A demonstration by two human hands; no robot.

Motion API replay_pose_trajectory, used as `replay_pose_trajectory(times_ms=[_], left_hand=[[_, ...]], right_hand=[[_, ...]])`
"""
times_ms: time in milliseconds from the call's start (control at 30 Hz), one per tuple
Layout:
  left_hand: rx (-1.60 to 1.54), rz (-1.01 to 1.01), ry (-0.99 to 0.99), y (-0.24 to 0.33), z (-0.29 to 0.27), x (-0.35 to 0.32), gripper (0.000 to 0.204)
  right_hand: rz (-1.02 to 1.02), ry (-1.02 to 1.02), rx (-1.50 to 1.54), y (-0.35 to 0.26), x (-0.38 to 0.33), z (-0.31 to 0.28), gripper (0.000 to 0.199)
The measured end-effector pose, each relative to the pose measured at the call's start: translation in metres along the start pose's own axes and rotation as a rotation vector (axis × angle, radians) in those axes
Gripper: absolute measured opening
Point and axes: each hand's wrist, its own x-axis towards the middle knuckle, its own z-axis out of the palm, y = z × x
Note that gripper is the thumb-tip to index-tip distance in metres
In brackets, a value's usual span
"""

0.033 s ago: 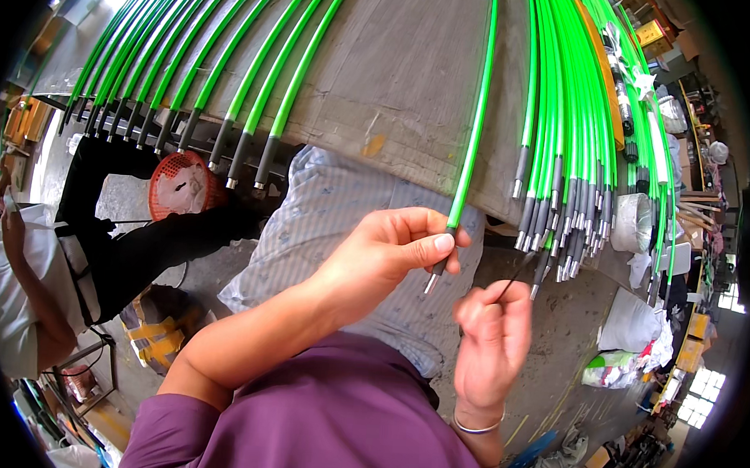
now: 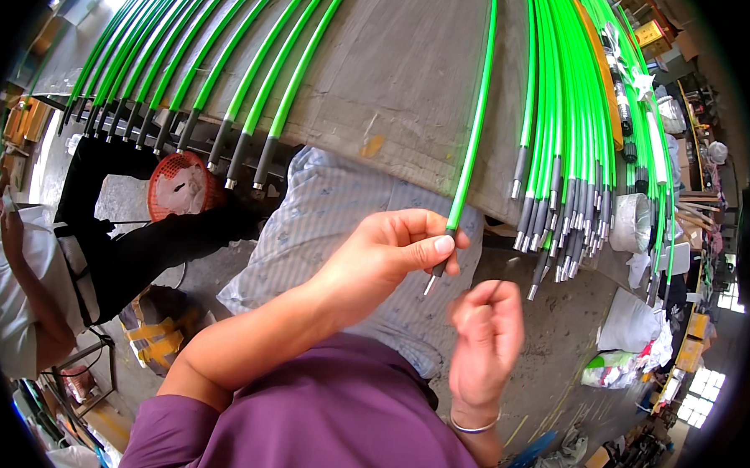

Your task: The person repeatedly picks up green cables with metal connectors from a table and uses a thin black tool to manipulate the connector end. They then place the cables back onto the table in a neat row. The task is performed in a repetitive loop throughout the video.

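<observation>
My left hand [image 2: 404,244] pinches the black end sleeve of a single green cable [image 2: 472,146] between thumb and fingers. The cable's bare metal tip [image 2: 430,285] sticks out below the fingers, beyond the table's near edge. To the right and a little lower, my right hand [image 2: 488,335] is closed with curled fingers, blurred by motion. A thin dark sliver shows at its fingertips, too smeared to name. That hand is apart from the held cable. A thick bundle of green cables [image 2: 576,142], with dark sleeves and metal tips, hangs over the table edge nearby.
Spaced green cables [image 2: 269,70] lie along the left of the grey table [image 2: 390,76]. A striped cloth [image 2: 351,212] hangs below its edge. At the left, a person in a white top [image 2: 22,277] sits near a red basket [image 2: 179,184]. Cluttered boxes [image 2: 692,352] line the right side.
My right hand has shifted slightly left, and the thin dark piece at its fingertips shows less clearly. My left hand and its cable stay almost still.
</observation>
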Motion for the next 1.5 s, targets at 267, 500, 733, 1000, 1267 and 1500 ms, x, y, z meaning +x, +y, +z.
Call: replay_pose_trajectory(times_ms=[267,500,733,1000,1267,1500], left_hand=[[-0.07,-0.082,0.028,-0.006,0.009,-0.003,0.015],[-0.144,-0.037,0.101,-0.018,0.019,0.003,0.018],[-0.215,-0.094,0.118,-0.017,0.019,0.005,0.012],[-0.292,-0.18,0.043,-0.013,0.017,0.006,0.014],[-0.205,-0.142,0.135,-0.015,0.017,0.011,0.019],[-0.282,-0.186,0.06,-0.009,0.012,0.009,0.022]], right_hand=[[0.038,0.008,-0.008,0.01,0.002,0.017,0.013],[0.095,0.116,0.037,0.009,0.005,0.025,0.013],[0.134,0.112,0.057,0.01,0.007,0.021,0.015],[0.099,0.109,0.011,0.006,0.009,0.021,0.017],[0.124,0.134,0.028,0.009,0.01,0.024,0.019],[0.139,0.069,0.107,0.012,0.012,0.021,0.012]])
